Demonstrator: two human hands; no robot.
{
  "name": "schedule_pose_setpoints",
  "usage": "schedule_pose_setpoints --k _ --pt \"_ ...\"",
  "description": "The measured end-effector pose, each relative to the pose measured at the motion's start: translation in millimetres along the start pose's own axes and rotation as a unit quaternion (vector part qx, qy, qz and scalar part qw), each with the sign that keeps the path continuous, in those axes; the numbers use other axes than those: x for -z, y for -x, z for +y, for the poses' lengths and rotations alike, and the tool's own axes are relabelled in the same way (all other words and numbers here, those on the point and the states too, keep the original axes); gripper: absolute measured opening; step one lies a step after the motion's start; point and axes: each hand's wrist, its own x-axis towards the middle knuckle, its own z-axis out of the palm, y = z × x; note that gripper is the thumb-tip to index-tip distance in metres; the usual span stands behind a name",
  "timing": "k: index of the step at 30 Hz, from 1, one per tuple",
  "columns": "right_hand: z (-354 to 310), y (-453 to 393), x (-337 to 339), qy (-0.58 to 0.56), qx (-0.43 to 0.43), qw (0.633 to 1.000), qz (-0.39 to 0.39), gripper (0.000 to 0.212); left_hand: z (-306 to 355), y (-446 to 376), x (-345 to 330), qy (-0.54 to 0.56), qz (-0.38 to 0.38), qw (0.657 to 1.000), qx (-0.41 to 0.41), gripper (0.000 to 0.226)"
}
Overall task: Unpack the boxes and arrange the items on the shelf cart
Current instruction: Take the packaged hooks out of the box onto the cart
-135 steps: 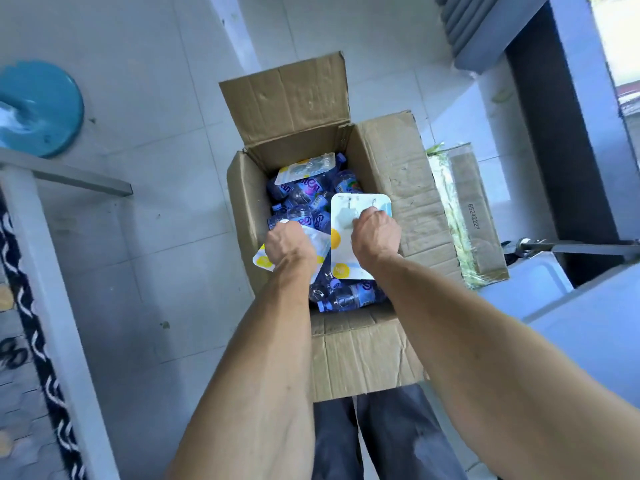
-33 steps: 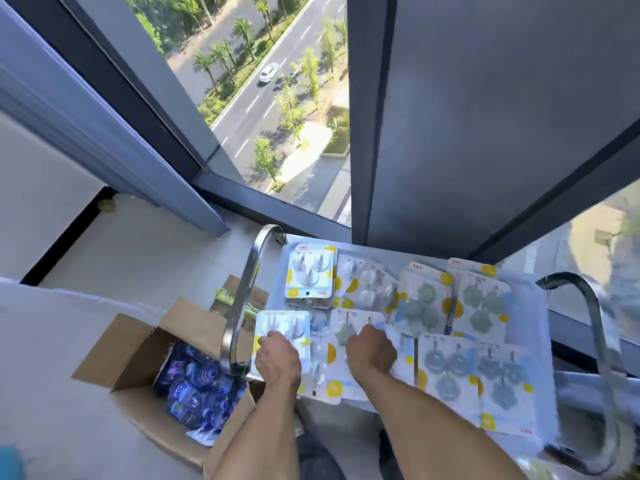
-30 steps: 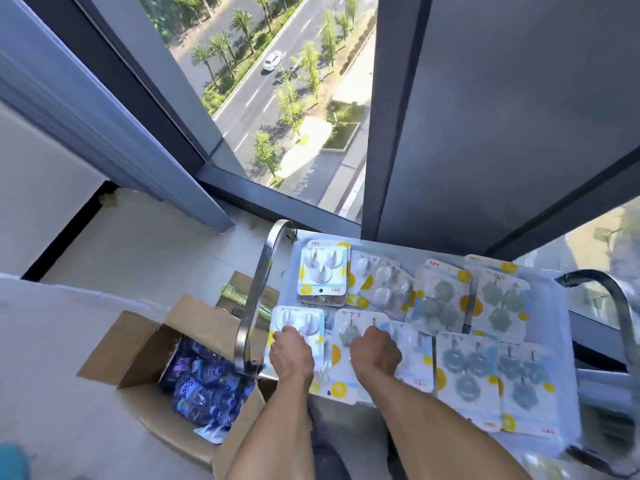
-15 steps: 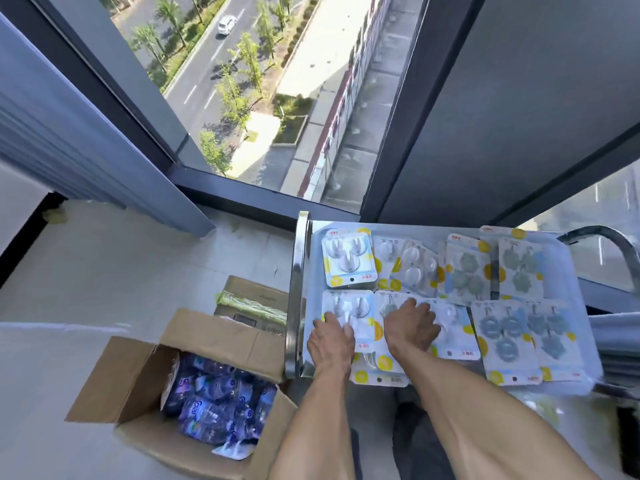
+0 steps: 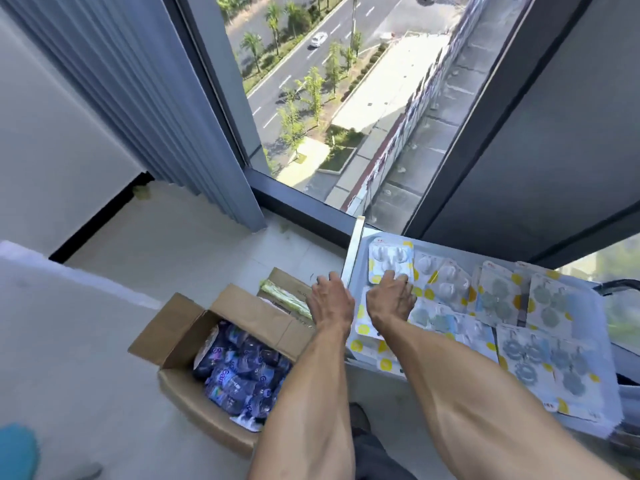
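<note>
The right hand (image 5: 391,299) presses flat on a hook pack (image 5: 390,259) at the shelf cart's (image 5: 349,258) far-left corner; the left hand (image 5: 330,299), released, hovers beside its rail, nearer the box (image 5: 221,362).

Two bare forearms, no sleeves or wristwear; dark trousers (image 5: 377,459) and a dark shoe (image 5: 358,415) below.

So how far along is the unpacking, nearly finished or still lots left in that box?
Partly done. Many blister packs of hooks already lie in rows on the cart's top shelf. In hand: the right hand rests flat on a pack at the shelf's left end, while the left hand is open by the cart rail. Left: the open cardboard box on the floor looks full of blue packets.
</note>
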Motion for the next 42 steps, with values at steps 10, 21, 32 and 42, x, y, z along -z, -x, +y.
schedule_pose_setpoints --k 10,21,32,42 --pt "-109 103 -73 0.043 0.215 0.971 -0.09 0.028 -170 23 28 -0.001 -0.033 0.964 0.264 0.046" --pt "-168 168 -269 0.165 0.216 0.908 -0.32 0.026 -391 67 -45 0.081 -0.147 0.902 0.399 0.036" --pt "-128 150 -574 0.235 0.233 0.835 -0.44 0.032 -521 -32 -268 0.081 -0.123 0.911 0.385 0.035" --pt "-68 132 -742 0.289 0.38 0.707 -0.522 0.038 -602 -156 -395 0.033 0.004 0.929 0.368 0.053"
